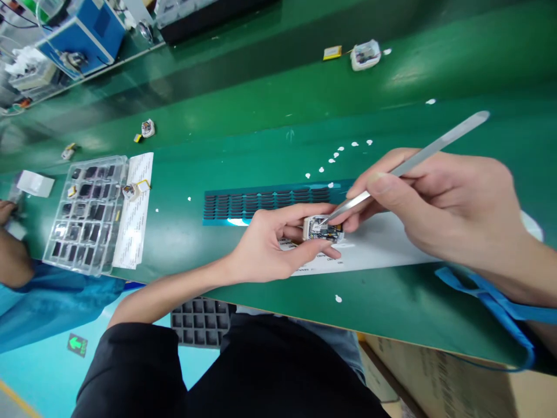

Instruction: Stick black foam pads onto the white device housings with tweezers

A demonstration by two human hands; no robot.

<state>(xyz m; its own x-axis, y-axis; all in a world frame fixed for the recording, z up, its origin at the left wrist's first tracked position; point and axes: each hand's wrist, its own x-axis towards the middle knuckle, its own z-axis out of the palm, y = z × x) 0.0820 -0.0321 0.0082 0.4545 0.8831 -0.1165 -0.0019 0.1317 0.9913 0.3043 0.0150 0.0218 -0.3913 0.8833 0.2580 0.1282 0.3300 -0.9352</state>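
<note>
My left hand [272, 244] grips a small white electronic module [322, 229] with an exposed circuit board, held just above a white label sheet [374, 247] on the green bench. My right hand [439, 200] pinches metal tweezers [418, 157]; their tips touch the top of the module. A teal strip [265, 203] carrying rows of small black pads lies just behind both hands.
A clear compartment tray [87, 215] of dark parts sits at the left beside a white sheet. Another person's hand and blue sleeve [13, 255] are at the far left. Loose modules [365, 55] lie on the belt behind. White paper dots [339, 152] are scattered about.
</note>
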